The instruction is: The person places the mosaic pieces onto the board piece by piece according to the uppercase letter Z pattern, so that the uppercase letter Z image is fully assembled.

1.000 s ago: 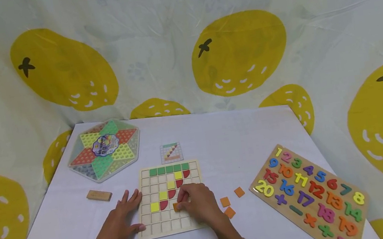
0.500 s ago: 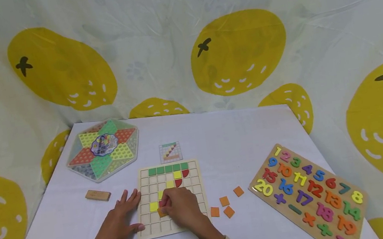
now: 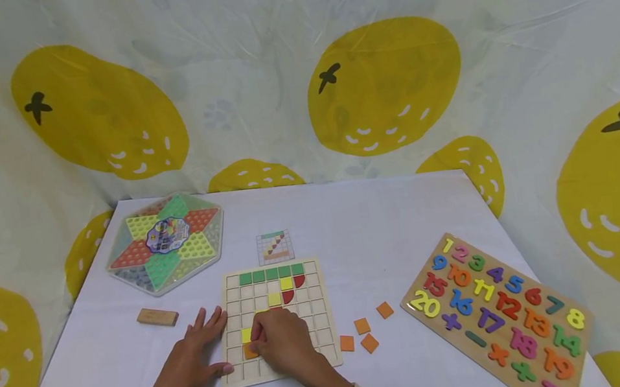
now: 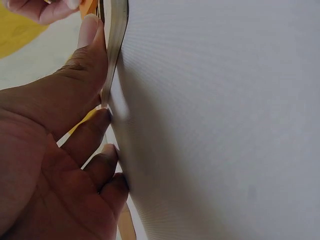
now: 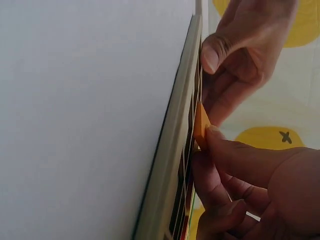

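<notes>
My right hand (image 3: 285,339) pinches an orange square tile (image 3: 250,351) between thumb and fingers over the lower left of the wooden grid board (image 3: 318,307). The right wrist view shows this tile (image 5: 201,125) tilted, one edge down at the board. Fingers spread, my left hand (image 3: 192,358) rests on the table with its thumb and fingertips at the board's left edge. Green tiles (image 3: 266,275) line the top row. Yellow square tiles (image 3: 274,299) and red quarter-round tiles (image 3: 288,297) step down diagonally to the left, partly hidden behind my right hand.
Several loose orange tiles (image 3: 362,326) lie right of the board. Behind it is a small pattern card (image 3: 275,254). A star-patterned game board (image 3: 166,244) and a wooden block (image 3: 158,317) are at left, a number puzzle (image 3: 496,313) at right.
My right hand has moved left across the board with the orange tile, from near its middle to below the lowest yellow tile. The left hand stays at the edge.
</notes>
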Tool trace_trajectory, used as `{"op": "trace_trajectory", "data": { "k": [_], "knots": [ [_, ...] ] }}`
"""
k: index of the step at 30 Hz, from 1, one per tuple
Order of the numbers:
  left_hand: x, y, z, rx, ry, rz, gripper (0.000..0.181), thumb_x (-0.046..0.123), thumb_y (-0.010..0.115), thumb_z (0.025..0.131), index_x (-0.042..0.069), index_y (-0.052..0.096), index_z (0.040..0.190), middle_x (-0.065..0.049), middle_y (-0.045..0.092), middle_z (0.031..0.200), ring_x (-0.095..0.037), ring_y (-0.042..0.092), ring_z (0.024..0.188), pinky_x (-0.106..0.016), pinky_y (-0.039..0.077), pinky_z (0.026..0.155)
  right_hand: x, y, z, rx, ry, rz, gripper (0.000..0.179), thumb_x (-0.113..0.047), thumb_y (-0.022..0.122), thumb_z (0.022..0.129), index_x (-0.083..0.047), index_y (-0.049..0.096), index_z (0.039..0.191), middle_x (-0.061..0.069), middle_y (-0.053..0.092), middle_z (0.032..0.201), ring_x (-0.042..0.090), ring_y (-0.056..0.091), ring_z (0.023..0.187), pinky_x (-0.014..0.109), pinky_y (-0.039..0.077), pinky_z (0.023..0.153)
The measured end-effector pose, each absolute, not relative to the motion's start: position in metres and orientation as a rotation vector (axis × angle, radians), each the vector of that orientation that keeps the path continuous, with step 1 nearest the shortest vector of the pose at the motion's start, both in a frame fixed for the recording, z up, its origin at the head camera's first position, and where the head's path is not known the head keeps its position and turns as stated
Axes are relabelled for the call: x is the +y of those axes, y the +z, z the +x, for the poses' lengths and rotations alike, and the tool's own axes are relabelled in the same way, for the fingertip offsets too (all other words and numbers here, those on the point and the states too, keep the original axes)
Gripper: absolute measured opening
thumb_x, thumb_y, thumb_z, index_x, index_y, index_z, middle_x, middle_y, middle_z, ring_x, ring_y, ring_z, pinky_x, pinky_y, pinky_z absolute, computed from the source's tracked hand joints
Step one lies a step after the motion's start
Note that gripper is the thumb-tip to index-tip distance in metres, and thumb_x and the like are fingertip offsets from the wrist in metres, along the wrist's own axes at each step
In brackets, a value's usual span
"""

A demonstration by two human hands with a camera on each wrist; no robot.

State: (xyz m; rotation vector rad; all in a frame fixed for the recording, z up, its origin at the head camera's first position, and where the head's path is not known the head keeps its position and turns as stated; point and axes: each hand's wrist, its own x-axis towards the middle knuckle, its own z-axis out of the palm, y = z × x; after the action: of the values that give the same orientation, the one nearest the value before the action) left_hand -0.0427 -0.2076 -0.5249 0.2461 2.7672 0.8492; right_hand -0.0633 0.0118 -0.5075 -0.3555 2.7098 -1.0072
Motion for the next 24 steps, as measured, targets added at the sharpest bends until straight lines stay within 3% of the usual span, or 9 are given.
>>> {"op": "trace_trajectory", "data": {
  "k": [11,24],
  "knots": [
    [-0.207,-0.523,-0.042,2.758,0.861,0.242,0.106,0.033,0.097,0.07,0.013,0.047,0.161,-0.008,0.039,0.171,-0.047,0.021,0.163,-0.071,0.024,0.127,0.003,-0.505,-0.06,2.773,-0.817,-0.425,0.022,-0.024,0.089,0.087,-0.025,0.07,0.076,-0.015,0.057,0.064,0.005,0.049,0.064,0.024,0.035,0.056],
    [-0.205,-0.525,-0.042,2.739,0.862,0.208,0.108,0.036,0.097,0.069,0.016,0.045,0.162,-0.008,0.036,0.172,-0.047,0.018,0.163,-0.072,0.021,0.128,0.033,-0.499,-0.051,2.736,-1.013,-0.437,0.018,-0.027,0.09,0.085,-0.025,0.074,0.093,-0.016,0.055,0.071,0.0,0.048,0.071,0.022,0.037,0.061]
  ]
}}
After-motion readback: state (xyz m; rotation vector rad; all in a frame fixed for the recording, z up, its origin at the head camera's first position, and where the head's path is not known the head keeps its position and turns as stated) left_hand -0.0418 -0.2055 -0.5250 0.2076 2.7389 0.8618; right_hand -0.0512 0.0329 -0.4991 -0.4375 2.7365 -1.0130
